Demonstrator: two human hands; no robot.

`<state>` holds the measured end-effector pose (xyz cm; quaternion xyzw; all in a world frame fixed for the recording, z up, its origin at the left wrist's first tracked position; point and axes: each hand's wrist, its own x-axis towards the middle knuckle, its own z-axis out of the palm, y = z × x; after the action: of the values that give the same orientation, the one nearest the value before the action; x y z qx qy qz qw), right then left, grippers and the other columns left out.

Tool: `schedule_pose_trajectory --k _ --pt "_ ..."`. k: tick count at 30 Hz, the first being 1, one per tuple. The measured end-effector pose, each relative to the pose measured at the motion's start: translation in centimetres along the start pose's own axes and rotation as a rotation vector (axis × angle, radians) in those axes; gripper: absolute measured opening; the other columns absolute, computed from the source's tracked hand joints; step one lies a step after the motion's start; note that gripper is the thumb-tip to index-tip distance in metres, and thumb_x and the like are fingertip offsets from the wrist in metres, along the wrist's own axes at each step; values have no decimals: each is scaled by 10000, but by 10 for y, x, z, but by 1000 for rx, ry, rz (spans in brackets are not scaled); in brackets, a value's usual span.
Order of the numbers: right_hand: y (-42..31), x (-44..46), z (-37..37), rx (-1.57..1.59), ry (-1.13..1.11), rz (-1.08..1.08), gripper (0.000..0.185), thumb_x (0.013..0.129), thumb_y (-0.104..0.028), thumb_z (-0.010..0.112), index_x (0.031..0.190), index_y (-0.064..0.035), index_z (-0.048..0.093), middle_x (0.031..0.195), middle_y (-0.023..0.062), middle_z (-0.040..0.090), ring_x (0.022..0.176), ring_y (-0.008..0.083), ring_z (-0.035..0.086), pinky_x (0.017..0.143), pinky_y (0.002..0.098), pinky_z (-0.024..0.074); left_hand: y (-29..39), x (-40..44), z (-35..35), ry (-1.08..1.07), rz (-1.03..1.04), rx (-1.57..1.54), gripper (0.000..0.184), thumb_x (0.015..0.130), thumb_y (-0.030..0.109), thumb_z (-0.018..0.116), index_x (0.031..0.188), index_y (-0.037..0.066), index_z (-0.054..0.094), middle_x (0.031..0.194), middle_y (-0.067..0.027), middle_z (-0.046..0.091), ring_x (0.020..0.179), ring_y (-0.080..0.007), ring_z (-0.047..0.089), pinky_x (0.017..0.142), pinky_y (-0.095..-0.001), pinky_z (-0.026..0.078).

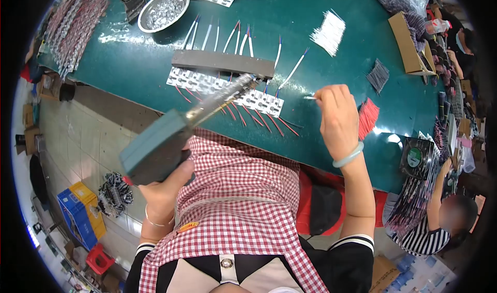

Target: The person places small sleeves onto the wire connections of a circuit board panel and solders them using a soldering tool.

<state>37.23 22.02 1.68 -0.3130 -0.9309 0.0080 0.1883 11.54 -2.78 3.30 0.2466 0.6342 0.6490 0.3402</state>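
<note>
My left hand [166, 188] grips the handle of a grey-green soldering gun [155, 144]. Its metal barrel points up to the right, and the tip is over a strip of small white circuit boards [192, 82]. A dark bar [209, 61] lies across the strip's upper edge; white wires with coloured ends stick out above it, and red wires [257, 118] fan out below the strip. To the right of the strip, my right hand [337, 118] pinches a short white wire [309, 97] between thumb and fingers, just above the green table.
A metal bowl of shiny bits [164, 11] stands at the upper left, beside a bundle of wired strips [75, 24]. Piles of white [329, 33], grey [378, 76] and red [368, 118] pieces lie to the right. Other people [440, 220] sit along the right side.
</note>
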Motion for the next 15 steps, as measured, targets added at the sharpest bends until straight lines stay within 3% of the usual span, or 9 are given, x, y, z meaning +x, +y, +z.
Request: schedule_pose_trajectory --k 1,3,6,11,14,15 --pt "-6 -2 -8 -50 -44 -42 140 822 -21 661 950 -40 606 911 104 587 918 294 599 838 442 496 -4 -3 6 1 1 28 577 749 -122 784 1303 -47 640 1139 -166 729 889 -186 667 752 -309 530" --pt "-14 -3 -21 -171 -100 -122 108 769 -94 658 868 -68 623 847 85 574 894 259 603 918 479 504 -9 -8 12 -11 4 58 599 743 -162 742 1318 -54 614 1111 -191 720 694 -146 631 544 -255 495" --pt "-25 5 -36 -298 -156 -235 41 752 -98 667 762 -75 634 779 79 560 861 256 600 990 532 494 -8 -11 13 -40 16 67 595 746 -167 745 1316 -56 615 1120 -188 721 700 -145 635 549 -255 495" --pt "-28 11 -8 -405 -294 -316 72 733 -121 684 755 -53 691 762 83 573 835 254 595 1019 563 487 -7 -14 18 -62 7 69 553 759 -135 771 1290 -55 638 1117 -160 729 732 -139 650 573 -253 511" --pt "-22 9 -12 -318 -237 -304 120 733 -121 690 816 -37 712 781 88 583 828 256 597 953 509 510 -3 -24 13 -173 -56 126 441 835 -62 803 1260 -28 694 1157 -101 751 1033 -179 710 909 -325 566" --pt "-21 7 -16 -274 -202 -293 138 733 -118 691 838 -32 716 785 90 583 826 256 599 921 483 521 -1 -27 14 -173 -118 133 385 854 -38 800 1227 -31 709 1131 -96 757 993 -166 712 877 -313 565"
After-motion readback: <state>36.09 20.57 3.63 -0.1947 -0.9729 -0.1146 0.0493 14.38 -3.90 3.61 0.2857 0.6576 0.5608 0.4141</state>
